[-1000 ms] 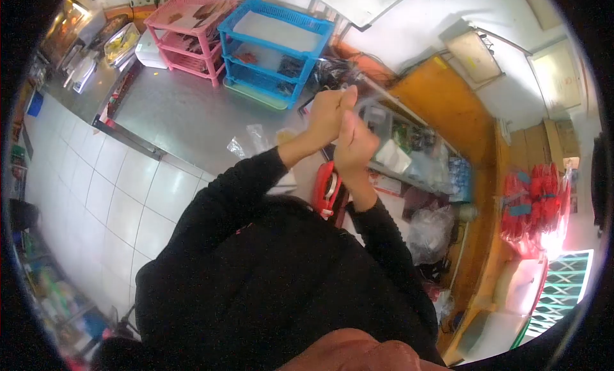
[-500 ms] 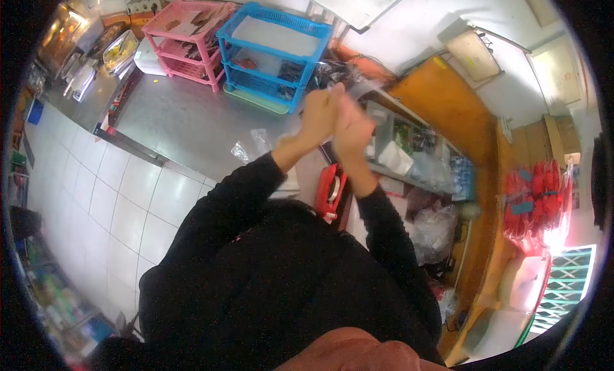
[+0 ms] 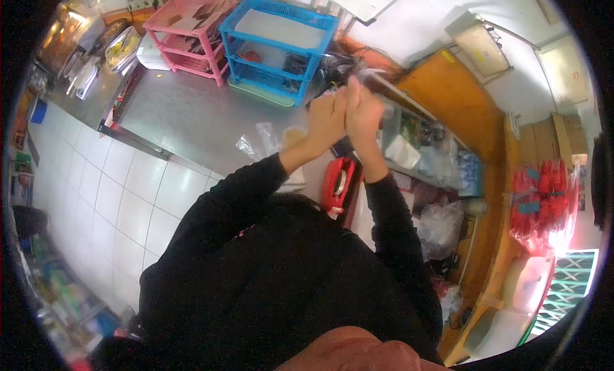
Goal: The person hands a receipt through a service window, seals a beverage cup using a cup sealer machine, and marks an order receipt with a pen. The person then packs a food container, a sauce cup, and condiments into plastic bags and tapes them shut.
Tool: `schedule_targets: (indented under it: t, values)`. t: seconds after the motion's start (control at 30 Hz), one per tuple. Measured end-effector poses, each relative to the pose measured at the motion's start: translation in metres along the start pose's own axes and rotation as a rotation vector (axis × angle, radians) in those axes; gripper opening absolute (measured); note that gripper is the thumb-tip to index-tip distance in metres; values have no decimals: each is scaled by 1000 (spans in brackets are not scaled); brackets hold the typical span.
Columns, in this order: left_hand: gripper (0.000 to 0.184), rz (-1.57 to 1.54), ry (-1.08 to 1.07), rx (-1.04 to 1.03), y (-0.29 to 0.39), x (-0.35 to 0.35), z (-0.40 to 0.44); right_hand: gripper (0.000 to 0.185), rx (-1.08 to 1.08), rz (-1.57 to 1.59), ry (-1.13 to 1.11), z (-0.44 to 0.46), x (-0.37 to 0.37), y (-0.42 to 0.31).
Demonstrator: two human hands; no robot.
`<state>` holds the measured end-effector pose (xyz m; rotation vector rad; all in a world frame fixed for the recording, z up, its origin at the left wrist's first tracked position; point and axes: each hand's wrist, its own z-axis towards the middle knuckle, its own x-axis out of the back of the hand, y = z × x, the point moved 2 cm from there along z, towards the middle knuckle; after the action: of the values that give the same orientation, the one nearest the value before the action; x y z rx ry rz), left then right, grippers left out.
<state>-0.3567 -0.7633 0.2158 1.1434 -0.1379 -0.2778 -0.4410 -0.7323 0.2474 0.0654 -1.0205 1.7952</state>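
My left hand (image 3: 327,123) and my right hand (image 3: 364,118) are raised side by side over the work surface, touching each other, their fingers curled together. A thin, clear, blurred film (image 3: 369,71) shows just past the fingertips; it looks like plastic held between both hands. Below my right hand lies a red tape dispenser (image 3: 337,185) with a pale roll. Small clear plastic bags (image 3: 267,137) lie on the metal table (image 3: 185,112) to the left of my left wrist.
A blue tiered rack (image 3: 278,48) and a pink tiered rack (image 3: 192,35) stand at the back of the table. On the right is a glass-sided case (image 3: 425,147) with packets, beside a crumpled clear bag (image 3: 440,224). Red packets (image 3: 542,201) hang further right.
Both hands have stayed together and shifted slightly, with my right hand now more upright beside my left. The whole view has moved a little with the head.
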Motion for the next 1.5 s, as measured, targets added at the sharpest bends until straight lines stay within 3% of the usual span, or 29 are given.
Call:
schedule_targets:
  t: [0.03, 0.13, 0.23, 0.33, 0.37, 0.43, 0.5, 0.57, 0.7, 0.8, 0.9, 1.1, 1.5]
  values:
    - [52, -36, -32, 6, 7, 1, -4, 33, -33, -64, -41, 3, 2, 3]
    - [50, -125, -60, 3, 15, 5, -5, 38, -127, 126, -52, -6, 5, 4]
    - [48, -207, 6, -19, 12, 10, -2, 35, -135, 534, 121, -23, 18, 6]
    - [46, -296, 21, -31, 22, 22, 2, 28, 44, 595, 142, -29, 41, -25]
    - [46, -297, 2, -38, 28, 25, 0, 14, 31, 580, 156, -32, 43, -31]
    - [43, -320, -29, -116, 34, 28, 2, 5, 203, 382, 146, -34, 50, -37]
    - [41, -367, -54, -259, 38, 28, 9, 8, 314, 261, 180, -36, 58, -44]
    - [39, -417, 162, -360, 47, 26, 14, 15, 363, 226, 262, -37, 67, -52]
    - [32, -473, 384, -312, 65, 38, 6, 24, 441, 55, 344, -38, 80, -60]
    - [13, -570, 3, -121, 72, 51, -9, 27, 482, -14, 327, -39, 86, -64]
    - [20, -606, -258, 98, 82, 56, -16, 27, 523, -92, 341, -38, 87, -70]
    - [29, -591, -249, 102, 93, 59, -20, 25, 591, -219, 306, -35, 93, -84]
    - [26, -581, -205, 74, 96, 61, -27, 21, 570, -241, 286, -37, 92, -90]
